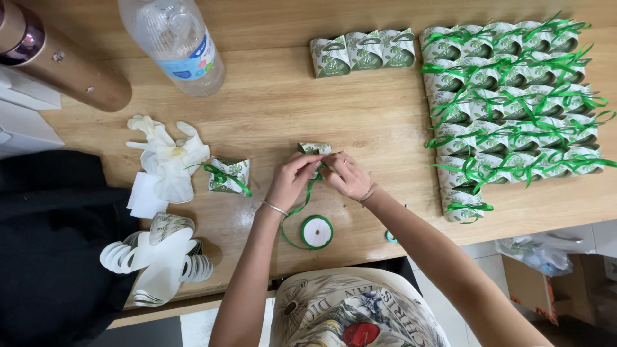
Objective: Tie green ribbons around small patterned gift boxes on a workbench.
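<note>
Both hands meet over a small green-and-white paper favour box [314, 149] on the wooden table [289, 109]. My left hand [290, 180] pinches the green ribbon [307, 196] at the box's near side. My right hand [347, 175] grips the ribbon and the box from the right. The ribbon trails down to a green spool [317, 232] lying flat near the table's front edge. A thin bracelet circles my left wrist.
Many ribbon-tied boxes [514, 96] fill the right side in rows. Three untied boxes [363, 51] stand at the back. One tied box [228, 175], white gloves [168, 157], flat unfolded boxes [157, 257] and a plastic bottle [175, 42] lie left.
</note>
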